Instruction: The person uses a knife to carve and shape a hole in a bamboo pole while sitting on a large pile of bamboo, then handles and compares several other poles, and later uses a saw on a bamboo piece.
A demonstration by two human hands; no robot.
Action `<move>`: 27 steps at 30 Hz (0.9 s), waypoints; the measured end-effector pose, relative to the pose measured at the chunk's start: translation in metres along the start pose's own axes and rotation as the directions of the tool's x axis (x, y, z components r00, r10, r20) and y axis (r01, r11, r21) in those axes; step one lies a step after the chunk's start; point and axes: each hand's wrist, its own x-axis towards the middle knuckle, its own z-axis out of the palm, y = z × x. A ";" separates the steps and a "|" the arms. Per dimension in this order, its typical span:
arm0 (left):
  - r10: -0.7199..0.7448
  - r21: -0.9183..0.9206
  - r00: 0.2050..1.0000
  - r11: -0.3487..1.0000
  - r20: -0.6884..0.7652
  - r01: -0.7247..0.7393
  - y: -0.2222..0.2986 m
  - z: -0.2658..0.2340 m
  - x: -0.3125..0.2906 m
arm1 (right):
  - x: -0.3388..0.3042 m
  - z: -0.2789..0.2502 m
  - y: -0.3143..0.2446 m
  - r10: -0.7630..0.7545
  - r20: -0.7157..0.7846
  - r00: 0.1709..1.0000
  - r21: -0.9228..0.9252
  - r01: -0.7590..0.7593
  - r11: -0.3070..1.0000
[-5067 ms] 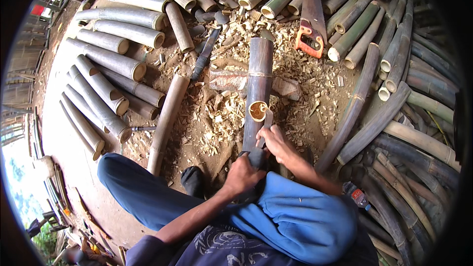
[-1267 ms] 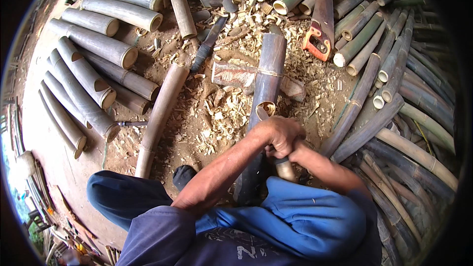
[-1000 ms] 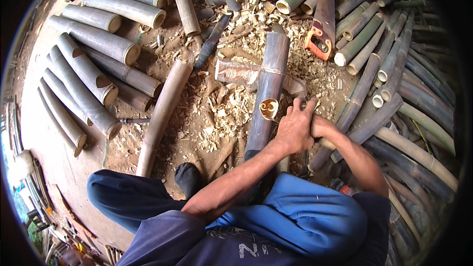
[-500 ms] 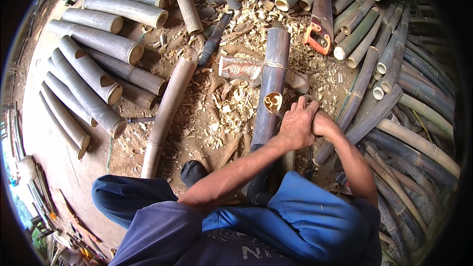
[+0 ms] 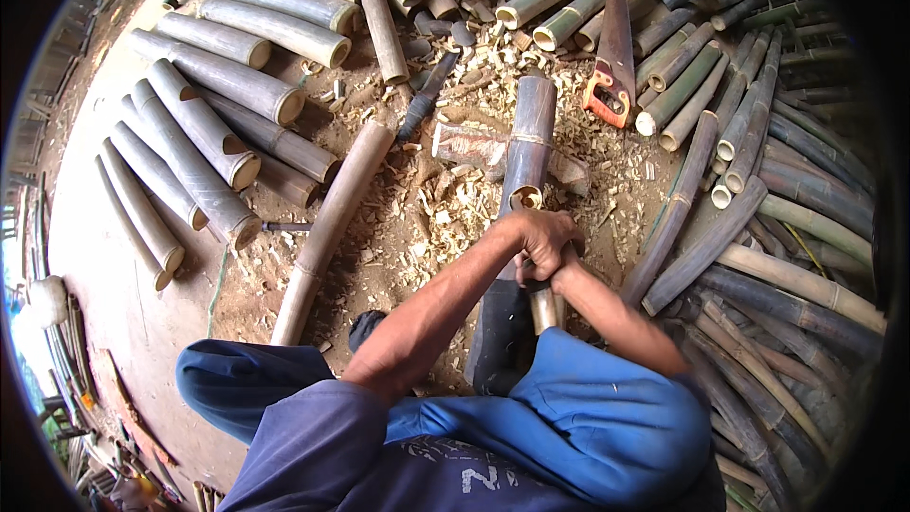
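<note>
Head view: right hand (image 5: pixel 570 268) clamps a pale, rounded handle (image 5: pixel 545 311); left hand (image 5: pixel 544 235) curls inward, its grip hidden, beside tubular bamboo (image 5: pixel 530 154).

Bright glare at far left

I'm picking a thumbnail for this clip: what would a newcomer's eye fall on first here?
Probably the orange-handled saw, lying toward the upper right. Next would come the hands, close together near the middle, over a dark bamboo length whose pale-rimmed opening shows just beyond them. At upper left, a broad fan of bamboo pieces also stands out.
</note>
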 end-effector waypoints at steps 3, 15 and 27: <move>0.300 0.088 0.835 0.952 -0.461 -0.294 -0.002 0.014 -0.013 | -0.029 -0.023 0.021 -0.145 0.270 0.952 0.451 0.008 0.893; -0.561 -0.624 -0.378 0.349 -0.737 0.699 -0.177 0.135 -0.226 | 0.193 -0.094 0.112 -0.741 -0.462 0.487 -0.205 0.755 0.623; -0.464 -0.586 0.448 0.791 -0.764 -0.179 -0.065 0.002 -0.238 | 0.199 -0.115 0.138 -0.646 -0.176 0.743 -0.341 0.569 0.748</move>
